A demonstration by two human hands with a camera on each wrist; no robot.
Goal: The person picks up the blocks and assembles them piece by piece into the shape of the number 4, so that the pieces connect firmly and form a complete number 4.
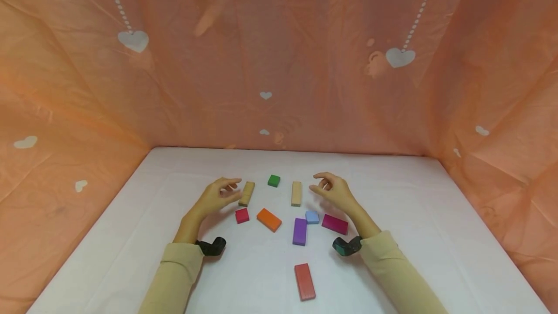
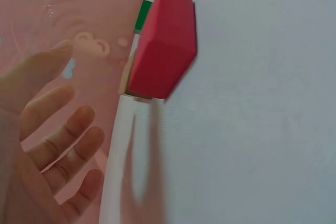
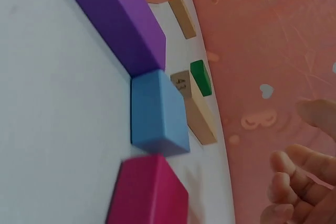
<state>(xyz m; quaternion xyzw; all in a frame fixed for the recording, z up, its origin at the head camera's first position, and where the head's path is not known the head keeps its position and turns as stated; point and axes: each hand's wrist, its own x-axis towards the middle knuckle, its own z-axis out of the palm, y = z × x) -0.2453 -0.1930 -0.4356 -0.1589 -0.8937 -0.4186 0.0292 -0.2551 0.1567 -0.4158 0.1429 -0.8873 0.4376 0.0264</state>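
My left hand point(image 1: 218, 195) hovers over the table beside a plain wooden block point(image 1: 246, 194), fingers loosely bent with nothing in them. A small red block point(image 2: 165, 45) lies near that hand, large in the left wrist view. My right hand point(image 1: 334, 192) hangs to the right of a second wooden block point(image 1: 296, 194), which shows a "43" mark in the right wrist view. Its fingers point(image 3: 294, 169) are relaxed and hold nothing. Nearer me than the right hand lie a light blue block point(image 3: 157, 111) and a magenta block point(image 1: 334, 224).
A green block point(image 1: 273, 180) sits farthest back, between the wooden ones. An orange block point(image 1: 269, 220) and a purple block point(image 1: 299, 231) lie in the middle, the purple touching the light blue. A brick-red block point(image 1: 304, 282) is closest to me. Orange curtains point(image 1: 283, 62) enclose the white table point(image 1: 244, 275).
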